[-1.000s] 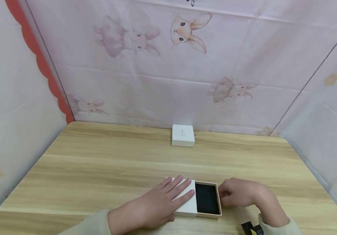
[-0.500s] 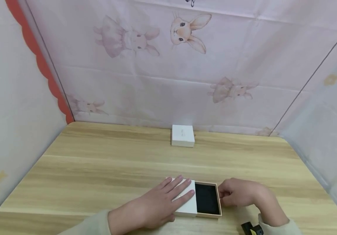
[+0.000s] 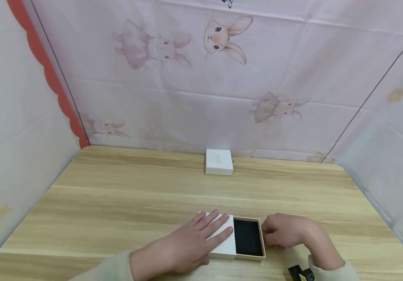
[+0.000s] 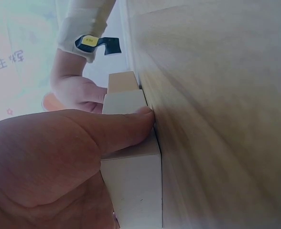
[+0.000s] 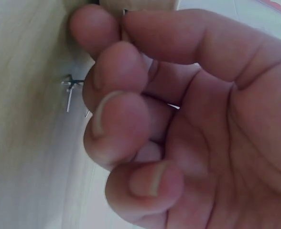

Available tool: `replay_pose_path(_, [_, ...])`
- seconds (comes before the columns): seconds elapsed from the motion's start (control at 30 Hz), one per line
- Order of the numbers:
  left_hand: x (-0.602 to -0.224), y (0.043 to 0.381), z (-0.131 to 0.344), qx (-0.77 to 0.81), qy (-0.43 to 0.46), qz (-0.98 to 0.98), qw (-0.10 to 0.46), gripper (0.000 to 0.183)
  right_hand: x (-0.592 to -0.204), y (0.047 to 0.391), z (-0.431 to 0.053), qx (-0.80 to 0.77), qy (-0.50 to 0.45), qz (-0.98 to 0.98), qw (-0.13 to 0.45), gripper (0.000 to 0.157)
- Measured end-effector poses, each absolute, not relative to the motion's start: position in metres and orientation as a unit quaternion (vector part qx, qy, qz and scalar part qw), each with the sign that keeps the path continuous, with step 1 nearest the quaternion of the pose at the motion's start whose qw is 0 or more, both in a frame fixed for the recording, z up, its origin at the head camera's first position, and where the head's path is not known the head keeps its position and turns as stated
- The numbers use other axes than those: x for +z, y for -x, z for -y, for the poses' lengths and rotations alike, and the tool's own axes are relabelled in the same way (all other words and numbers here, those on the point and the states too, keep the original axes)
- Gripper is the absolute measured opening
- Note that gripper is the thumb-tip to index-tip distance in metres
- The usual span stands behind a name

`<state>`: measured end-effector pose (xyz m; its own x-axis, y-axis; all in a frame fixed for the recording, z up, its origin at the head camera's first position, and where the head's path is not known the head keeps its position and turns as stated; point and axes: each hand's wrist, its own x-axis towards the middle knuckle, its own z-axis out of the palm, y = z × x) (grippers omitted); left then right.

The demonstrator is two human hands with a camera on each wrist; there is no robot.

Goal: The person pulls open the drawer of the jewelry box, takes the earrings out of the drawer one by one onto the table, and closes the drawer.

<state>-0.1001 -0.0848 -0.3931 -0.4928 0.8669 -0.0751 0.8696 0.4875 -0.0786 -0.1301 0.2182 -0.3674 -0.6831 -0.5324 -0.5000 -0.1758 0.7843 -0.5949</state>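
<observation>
A white drawer box (image 3: 227, 242) lies near the table's front edge, its black-lined inner tray (image 3: 248, 236) pulled partway out to the right. My left hand (image 3: 194, 244) rests on the white sleeve with fingers straight and spread across the top. In the left wrist view, its thumb (image 4: 131, 129) presses against the sleeve's side. At the tray's right end is my right hand (image 3: 286, 230), its fingers curled. Thumb and index finger pinch what looks like a small pull tab there, mostly hidden by the fingertips (image 5: 155, 36).
A second white box (image 3: 219, 161), closed, stands at the back of the wooden table (image 3: 124, 195), by the printed backdrop. Beside my curled right fingers, a small shiny metal piece (image 5: 71, 84) shows. A black wrist device (image 3: 301, 273) sits at my right cuff.
</observation>
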Motion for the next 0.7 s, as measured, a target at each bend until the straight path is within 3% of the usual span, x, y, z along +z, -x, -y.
replay_pose_path(0.7, [-0.3952,0.0999,0.0832,-0.057,-0.503,-0.863,0.002,0.086,-0.3694,0.1336,-0.2198,-0.287,0.223,-0.861,0.357,0.021])
